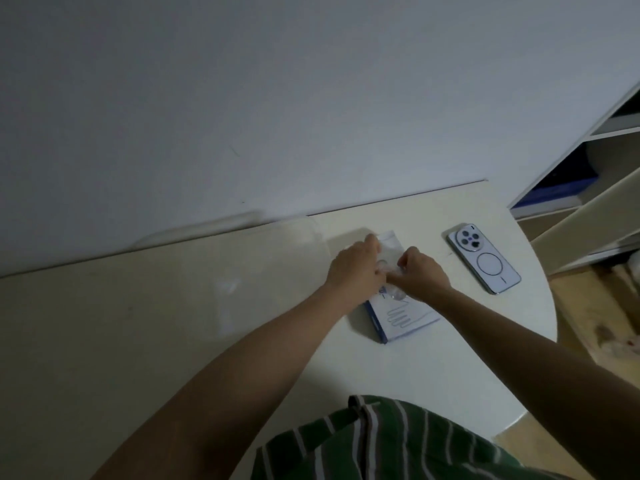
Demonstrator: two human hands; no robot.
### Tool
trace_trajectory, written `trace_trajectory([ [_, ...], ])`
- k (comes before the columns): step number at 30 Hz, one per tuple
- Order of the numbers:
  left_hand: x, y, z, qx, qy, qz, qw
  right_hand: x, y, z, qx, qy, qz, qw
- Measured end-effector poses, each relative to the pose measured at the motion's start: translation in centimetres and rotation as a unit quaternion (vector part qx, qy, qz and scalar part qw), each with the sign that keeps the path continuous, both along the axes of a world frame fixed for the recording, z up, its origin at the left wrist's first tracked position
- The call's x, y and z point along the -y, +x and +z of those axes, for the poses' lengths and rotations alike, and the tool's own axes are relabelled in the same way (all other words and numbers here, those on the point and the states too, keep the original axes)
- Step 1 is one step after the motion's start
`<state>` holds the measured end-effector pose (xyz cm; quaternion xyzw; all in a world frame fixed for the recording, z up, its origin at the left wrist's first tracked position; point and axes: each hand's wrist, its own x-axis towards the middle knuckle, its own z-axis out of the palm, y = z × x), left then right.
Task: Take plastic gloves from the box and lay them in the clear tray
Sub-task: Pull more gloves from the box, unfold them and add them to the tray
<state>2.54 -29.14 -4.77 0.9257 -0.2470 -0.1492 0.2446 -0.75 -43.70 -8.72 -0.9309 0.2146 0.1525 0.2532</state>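
The box (401,315) is laid flat on the bench (433,368), towards the back edge, right of centre; a glove outline is printed on its top and a blue band runs along its left side. Both hands are placed over the far half of the box. The left hand (355,268) is curled, fingers pinched on the thin plastic gloves (389,252) bunched above the box opening. The right hand (420,271) is also closed on the same plastic, just beside the left, thumbs nearly touching. The plastic is seen between and just beyond the two hands, partly raised off the box; how many gloves are held cannot be told.

The clear tray (263,271) is set left of the hands, against the back edge by the wall; its contents cannot be made out, as it is faint and blurred. A phone (483,258) is laid face down near the bench's right edge, well apart from the box.
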Motion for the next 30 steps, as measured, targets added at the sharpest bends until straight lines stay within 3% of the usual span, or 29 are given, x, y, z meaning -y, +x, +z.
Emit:
trace_trajectory([
  [4, 1.6, -0.3, -2.2, -0.051, 0.094, -0.005, 0.994, 0.0, 0.1, -0.3, 0.029, 0.028, 0.041, 0.998],
  [7, 2.4, -0.2, -3.0, -0.086, 0.156, -0.024, 0.984, 0.8, 0.1, -0.1, 0.064, 0.158, -0.033, 0.985],
  [10, 2.7, 0.0, -3.2, -0.093, 0.181, -0.017, 0.979, 2.0, -0.2, 0.7, 0.097, 0.317, -0.132, 0.934],
  [13, 2.9, 0.3, -3.3, -0.081, 0.176, -0.013, 0.981, 2.7, -0.6, 1.1, 0.139, 0.398, -0.186, 0.888],
  [18, 3.2, 0.4, -3.4, -0.071, 0.179, -0.017, 0.981, 2.9, -0.3, 1.2, 0.19, 0.396, -0.208, 0.874],
  [21, 3.2, 0.4, -3.5, -0.071, 0.18, -0.018, 0.981, 3.1, -0.1, 1.4, 0.123, 0.333, -0.111, 0.928],
  [23, 3.1, 0.4, -3.6, -0.074, 0.176, -0.014, 0.981, 3.3, -0.4, 0.1, 0.066, 0.237, -0.014, 0.969],
  [25, 3.1, 0.3, -3.6, -0.072, 0.17, -0.009, 0.983, 3.3, -1.0, -0.4, 0.036, 0.169, 0.002, 0.985],
  [27, 3.1, 0.2, -3.8, -0.071, 0.171, -0.007, 0.983, 3.1, -1.1, 0.0, 0.07, 0.2, -0.044, 0.976],
  [30, 3.1, 0.3, -4.0, -0.069, 0.186, -0.019, 0.98, 2.7, -0.3, 2.1, 0.154, 0.315, -0.088, 0.932],
])
